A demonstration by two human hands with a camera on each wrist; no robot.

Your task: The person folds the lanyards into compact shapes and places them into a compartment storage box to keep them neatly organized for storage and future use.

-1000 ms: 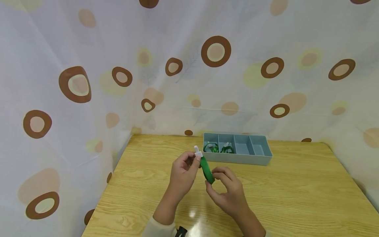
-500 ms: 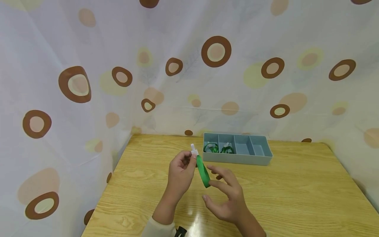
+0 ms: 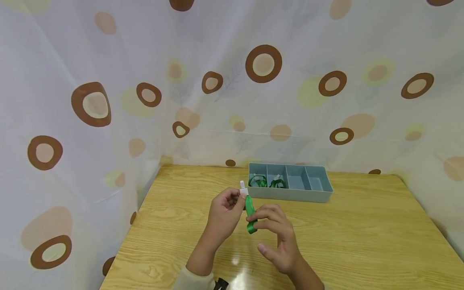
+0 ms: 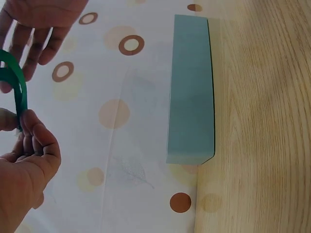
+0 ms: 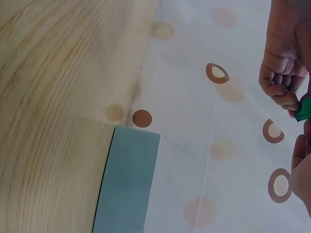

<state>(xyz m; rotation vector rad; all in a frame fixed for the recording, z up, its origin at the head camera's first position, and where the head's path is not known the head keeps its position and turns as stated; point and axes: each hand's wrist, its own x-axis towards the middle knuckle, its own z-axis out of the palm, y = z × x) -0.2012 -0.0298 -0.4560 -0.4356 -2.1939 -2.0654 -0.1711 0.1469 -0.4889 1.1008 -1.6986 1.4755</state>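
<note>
Between thumb and fingers, my left hand (image 3: 224,213) pinches a folded green ribbon strap (image 3: 249,202) just below its white plastic clip (image 3: 243,191). The clip points up and away, while the ribbon loop hangs toward my right hand (image 3: 280,231). Fingers of the right hand lie against the lower part of the loop, and its thumb stands well apart. In the left wrist view the green loop (image 4: 22,90) rises from the left fingertips, with extended right fingers beside it. Only a bit of green ribbon (image 5: 304,109) shows in the right wrist view, at the edge.
A grey-blue box (image 3: 290,195) with a row of compartments stands at the back of the wooden table (image 3: 355,233). Green straps with white clips, one bundle (image 3: 258,181) and another bundle (image 3: 278,183), lie in its two left compartments. A patterned curtain (image 3: 217,133) hangs behind.
The right thumb and fingers let go of the loop's end, moved apart, then the fingers came back against the ribbon. The left hand shifted slightly left and back, still pinching the strap.
</note>
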